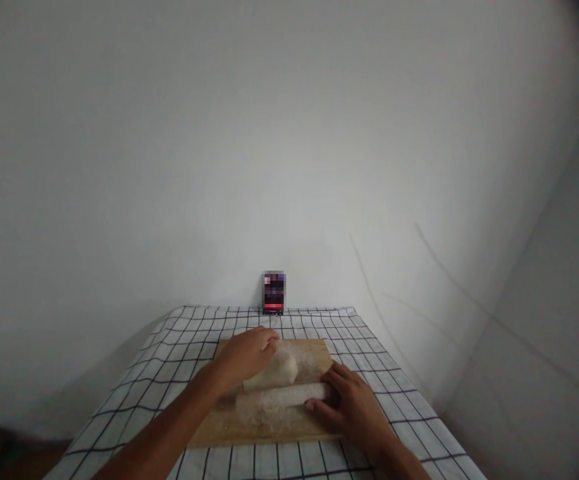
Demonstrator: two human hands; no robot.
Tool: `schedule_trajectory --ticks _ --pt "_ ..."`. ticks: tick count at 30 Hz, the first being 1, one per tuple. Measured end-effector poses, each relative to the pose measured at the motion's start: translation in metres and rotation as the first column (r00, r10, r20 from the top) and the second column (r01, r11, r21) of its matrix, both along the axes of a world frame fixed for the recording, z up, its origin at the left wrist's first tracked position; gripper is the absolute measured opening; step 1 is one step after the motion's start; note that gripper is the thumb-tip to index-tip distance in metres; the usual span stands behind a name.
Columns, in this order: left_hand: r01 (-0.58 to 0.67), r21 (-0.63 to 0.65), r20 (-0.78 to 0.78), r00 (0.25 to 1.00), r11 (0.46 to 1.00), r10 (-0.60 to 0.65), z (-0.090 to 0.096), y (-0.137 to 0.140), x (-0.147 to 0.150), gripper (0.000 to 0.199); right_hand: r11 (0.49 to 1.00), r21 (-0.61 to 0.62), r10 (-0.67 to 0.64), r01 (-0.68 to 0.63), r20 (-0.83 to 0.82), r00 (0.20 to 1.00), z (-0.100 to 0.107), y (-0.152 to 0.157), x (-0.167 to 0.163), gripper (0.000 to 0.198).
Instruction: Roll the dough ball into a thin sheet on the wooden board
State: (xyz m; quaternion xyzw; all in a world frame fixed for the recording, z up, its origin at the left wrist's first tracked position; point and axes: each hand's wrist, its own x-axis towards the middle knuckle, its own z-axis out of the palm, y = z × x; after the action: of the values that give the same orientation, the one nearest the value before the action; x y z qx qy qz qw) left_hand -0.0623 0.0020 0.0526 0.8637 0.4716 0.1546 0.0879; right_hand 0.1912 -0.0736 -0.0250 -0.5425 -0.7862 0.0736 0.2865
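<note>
A pale lump of dough (283, 369) lies on a flour-dusted wooden board (249, 437). On its near side, a floury rolling pin (276, 399) lies crosswise. My right hand (349, 401) is wrapped round the pin's right end, thumb on the near side and fingers on the far side. My left hand (252, 350) is over the far left part of the dough, its fingers curled in toward the thumb. Whatever is between those fingertips is too small to make out. My left wrist and forearm hide the left part of the board and the pin's left end.
The board rests on a table with a white cloth (159, 373) checked in dark lines. At the table's far edge, a phone-like screen (274, 293) leans upright against the pale wall (289, 167). Another wall stands to the right.
</note>
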Motion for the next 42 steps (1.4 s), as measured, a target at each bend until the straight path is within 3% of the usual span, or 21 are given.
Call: schedule_trajectory --ticks 5,9,13,16,22,31,37,42 --pt "-0.056 0.007 0.088 0.995 0.998 0.055 -0.018 -0.010 -0.027 0.043 0.991 0.012 -0.135 0.135 0.167 0.977 0.028 0.013 -0.017 0.034" --pt "-0.094 0.053 0.155 0.984 0.994 0.084 -0.038 -0.008 -0.027 0.043 0.994 -0.043 -0.088 0.103 0.267 0.960 0.050 0.033 -0.032 0.046" --pt "-0.170 0.221 0.146 0.979 0.960 0.140 -0.060 0.000 -0.022 0.036 0.988 -0.120 -0.054 0.101 0.341 0.938 0.057 0.049 -0.041 0.055" --pt "-0.230 0.319 0.124 0.972 0.920 0.200 -0.076 0.007 -0.022 0.034 0.990 -0.127 -0.007 0.063 0.399 0.917 0.053 0.058 -0.040 0.060" --pt "-0.195 0.396 0.037 0.980 0.897 0.196 -0.100 0.011 -0.026 0.038 0.995 -0.091 0.063 -0.035 0.324 0.944 0.029 0.069 -0.030 0.040" --pt "-0.152 0.494 -0.019 0.983 0.856 0.185 -0.090 -0.018 -0.022 0.044 1.000 0.006 -0.008 0.007 0.199 0.980 -0.008 0.033 -0.026 0.048" --pt "-0.112 0.529 -0.006 0.991 0.841 0.135 -0.099 -0.037 -0.027 0.047 0.999 0.043 0.020 -0.028 0.182 0.983 -0.011 0.001 -0.029 0.040" --pt "-0.112 0.507 0.002 0.992 0.855 0.129 -0.105 -0.037 -0.029 0.041 0.997 0.067 -0.059 0.044 0.242 0.968 -0.004 0.000 -0.032 0.042"
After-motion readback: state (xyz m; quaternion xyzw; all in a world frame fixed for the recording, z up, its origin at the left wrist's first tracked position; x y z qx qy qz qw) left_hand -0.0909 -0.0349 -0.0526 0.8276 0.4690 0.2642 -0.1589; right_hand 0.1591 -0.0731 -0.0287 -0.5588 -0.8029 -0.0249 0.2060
